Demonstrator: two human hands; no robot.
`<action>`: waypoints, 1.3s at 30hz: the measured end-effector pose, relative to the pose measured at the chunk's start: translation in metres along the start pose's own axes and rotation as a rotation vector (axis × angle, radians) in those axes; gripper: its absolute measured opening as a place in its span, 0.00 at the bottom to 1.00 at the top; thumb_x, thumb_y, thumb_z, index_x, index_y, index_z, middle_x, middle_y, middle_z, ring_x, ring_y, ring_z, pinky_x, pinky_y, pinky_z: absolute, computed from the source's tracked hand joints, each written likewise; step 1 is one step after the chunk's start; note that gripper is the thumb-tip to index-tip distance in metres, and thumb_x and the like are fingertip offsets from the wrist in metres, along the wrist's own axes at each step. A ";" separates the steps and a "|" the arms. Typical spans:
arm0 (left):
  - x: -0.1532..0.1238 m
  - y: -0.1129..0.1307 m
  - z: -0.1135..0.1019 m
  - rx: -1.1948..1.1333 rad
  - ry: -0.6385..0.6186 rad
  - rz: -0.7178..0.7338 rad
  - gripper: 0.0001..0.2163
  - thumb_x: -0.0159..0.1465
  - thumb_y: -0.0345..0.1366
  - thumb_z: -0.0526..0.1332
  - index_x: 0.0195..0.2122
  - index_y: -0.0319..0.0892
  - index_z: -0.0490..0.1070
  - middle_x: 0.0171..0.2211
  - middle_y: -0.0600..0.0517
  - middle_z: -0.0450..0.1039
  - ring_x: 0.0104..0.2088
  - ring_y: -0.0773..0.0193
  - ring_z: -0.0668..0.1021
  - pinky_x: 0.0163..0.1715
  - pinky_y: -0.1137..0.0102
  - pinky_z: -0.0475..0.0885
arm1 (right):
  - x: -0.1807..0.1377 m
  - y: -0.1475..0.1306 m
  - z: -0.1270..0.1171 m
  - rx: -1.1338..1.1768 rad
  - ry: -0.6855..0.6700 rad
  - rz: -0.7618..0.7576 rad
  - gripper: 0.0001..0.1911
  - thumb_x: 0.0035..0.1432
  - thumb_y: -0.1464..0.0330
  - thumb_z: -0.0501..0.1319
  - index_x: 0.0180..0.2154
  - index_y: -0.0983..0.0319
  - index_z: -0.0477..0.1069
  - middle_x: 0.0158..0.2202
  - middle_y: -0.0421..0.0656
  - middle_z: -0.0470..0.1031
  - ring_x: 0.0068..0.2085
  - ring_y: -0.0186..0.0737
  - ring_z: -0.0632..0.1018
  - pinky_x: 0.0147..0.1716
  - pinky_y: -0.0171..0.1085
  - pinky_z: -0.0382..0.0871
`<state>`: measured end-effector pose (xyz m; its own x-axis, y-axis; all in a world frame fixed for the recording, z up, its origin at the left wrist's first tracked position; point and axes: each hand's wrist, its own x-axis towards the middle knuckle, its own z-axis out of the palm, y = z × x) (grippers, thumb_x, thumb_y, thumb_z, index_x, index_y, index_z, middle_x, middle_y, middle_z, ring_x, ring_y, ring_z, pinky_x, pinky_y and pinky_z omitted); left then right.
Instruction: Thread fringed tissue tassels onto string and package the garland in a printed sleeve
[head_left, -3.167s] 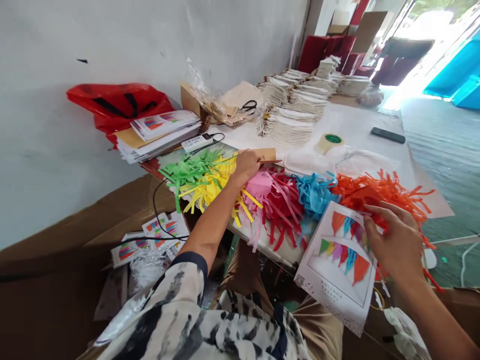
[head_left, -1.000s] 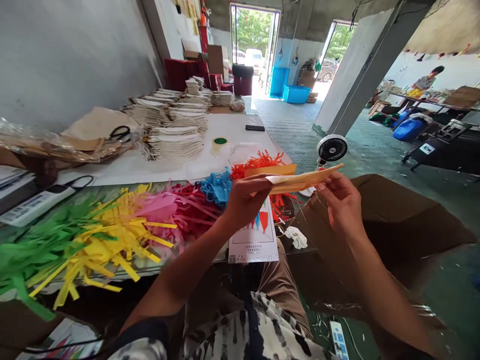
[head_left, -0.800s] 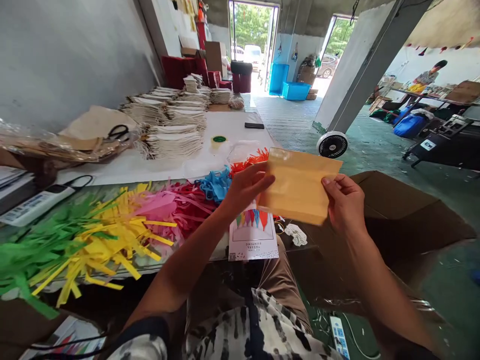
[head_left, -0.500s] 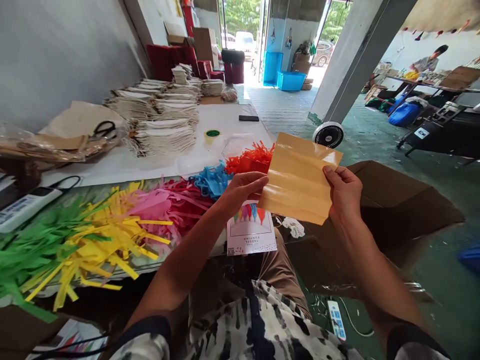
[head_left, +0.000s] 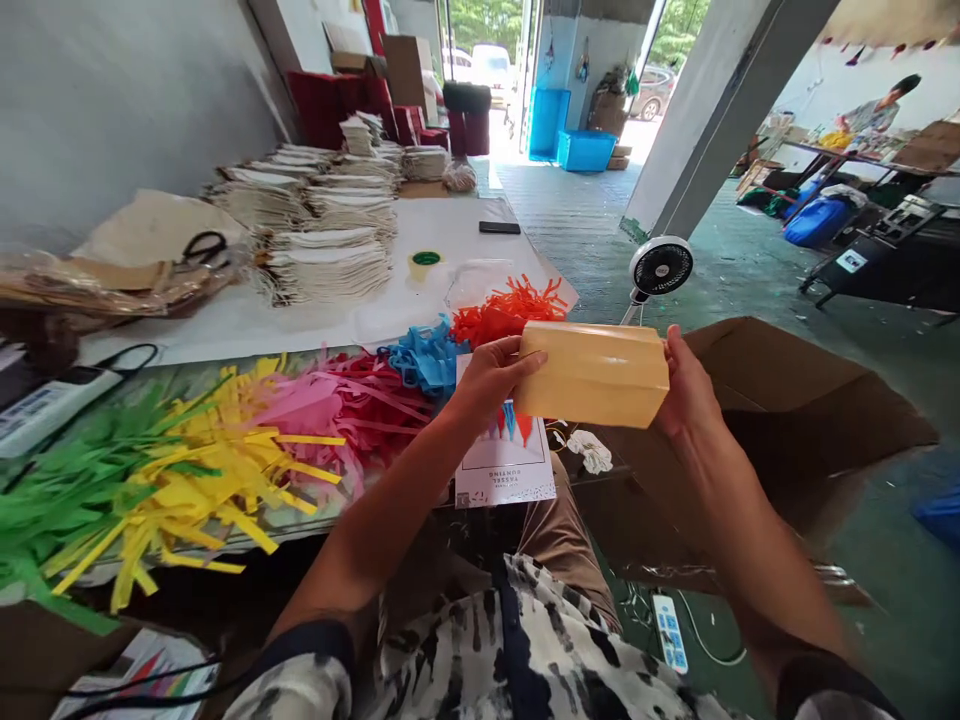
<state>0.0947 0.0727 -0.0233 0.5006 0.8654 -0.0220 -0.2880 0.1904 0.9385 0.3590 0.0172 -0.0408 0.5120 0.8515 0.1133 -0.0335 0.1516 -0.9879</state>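
Note:
A glossy yellow-tan sheet of paper (head_left: 589,385) is held up in front of me, its upper part curled or folded over so that it looks like a wide strip. My left hand (head_left: 501,372) pinches its left end, thumb in front. At the right end my right hand (head_left: 688,385) grips the sheet, thumb pointing up along the edge and the other fingers mostly hidden. Under the left hand lies a white printed card (head_left: 504,470) reading "tassel bunting". Close behind are bundles of cut strips in orange-red (head_left: 495,318) and blue (head_left: 427,360).
More strips, pink (head_left: 322,405), yellow (head_left: 210,460) and green (head_left: 82,490), run leftward along the table edge. Stacked cloth pieces (head_left: 330,265), a tape roll (head_left: 426,262) and a phone (head_left: 499,228) sit further back. An open cardboard box (head_left: 757,370) and small fan (head_left: 661,268) stand right.
The sheet was spread nearly flat and upright; now its top is bent over and it looks much shorter. My right hand has turned, its thumb now pointing upward.

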 end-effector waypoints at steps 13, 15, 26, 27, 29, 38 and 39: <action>-0.002 0.007 -0.003 -0.102 0.038 0.117 0.44 0.52 0.43 0.80 0.69 0.51 0.64 0.39 0.50 0.84 0.37 0.59 0.84 0.39 0.66 0.79 | -0.064 -0.028 0.018 -0.289 0.132 -0.336 0.13 0.57 0.57 0.75 0.44 0.53 0.86 0.26 0.36 0.72 0.26 0.34 0.68 0.25 0.35 0.66; -0.007 0.009 -0.002 -0.075 -0.053 0.142 0.50 0.50 0.38 0.80 0.73 0.56 0.60 0.40 0.52 0.84 0.39 0.57 0.84 0.43 0.62 0.80 | -0.061 -0.025 0.015 -0.254 0.138 -0.268 0.15 0.55 0.56 0.77 0.44 0.53 0.87 0.24 0.36 0.71 0.25 0.33 0.68 0.23 0.36 0.67; -0.004 -0.002 -0.006 -0.026 -0.081 0.088 0.36 0.50 0.35 0.78 0.62 0.50 0.76 0.37 0.54 0.80 0.34 0.66 0.80 0.34 0.72 0.76 | -0.064 -0.024 0.018 -0.185 0.059 -0.173 0.14 0.57 0.55 0.76 0.42 0.54 0.87 0.35 0.42 0.83 0.33 0.39 0.78 0.34 0.41 0.75; -0.004 -0.002 -0.006 -0.030 -0.064 0.086 0.34 0.50 0.35 0.78 0.60 0.48 0.78 0.36 0.54 0.80 0.34 0.67 0.79 0.34 0.73 0.76 | -0.064 -0.025 0.017 -0.257 0.058 -0.229 0.13 0.60 0.54 0.74 0.43 0.52 0.87 0.38 0.43 0.83 0.37 0.42 0.79 0.37 0.43 0.76; -0.004 -0.003 -0.005 -0.035 -0.044 0.083 0.32 0.50 0.34 0.78 0.58 0.46 0.78 0.36 0.54 0.79 0.34 0.67 0.79 0.35 0.73 0.75 | -0.066 -0.030 0.015 -0.477 0.107 -0.422 0.13 0.63 0.55 0.71 0.46 0.50 0.86 0.48 0.46 0.81 0.47 0.48 0.79 0.48 0.49 0.76; -0.011 0.003 0.004 0.043 -0.136 0.110 0.30 0.54 0.36 0.75 0.59 0.50 0.76 0.38 0.53 0.80 0.35 0.64 0.80 0.35 0.71 0.75 | -0.071 -0.042 0.038 -0.913 -0.157 -0.779 0.13 0.70 0.60 0.64 0.53 0.45 0.82 0.52 0.42 0.82 0.57 0.54 0.76 0.59 0.56 0.67; -0.012 0.004 0.005 0.052 -0.139 0.117 0.29 0.54 0.36 0.75 0.59 0.50 0.77 0.38 0.53 0.80 0.35 0.64 0.80 0.35 0.70 0.75 | -0.071 -0.041 0.040 -0.903 -0.165 -0.769 0.11 0.71 0.60 0.63 0.51 0.46 0.82 0.49 0.42 0.83 0.55 0.53 0.78 0.57 0.55 0.68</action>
<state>0.0921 0.0606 -0.0177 0.5756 0.8069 0.1325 -0.3100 0.0653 0.9485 0.2896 -0.0290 -0.0037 0.0151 0.7563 0.6541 0.8817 0.2985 -0.3654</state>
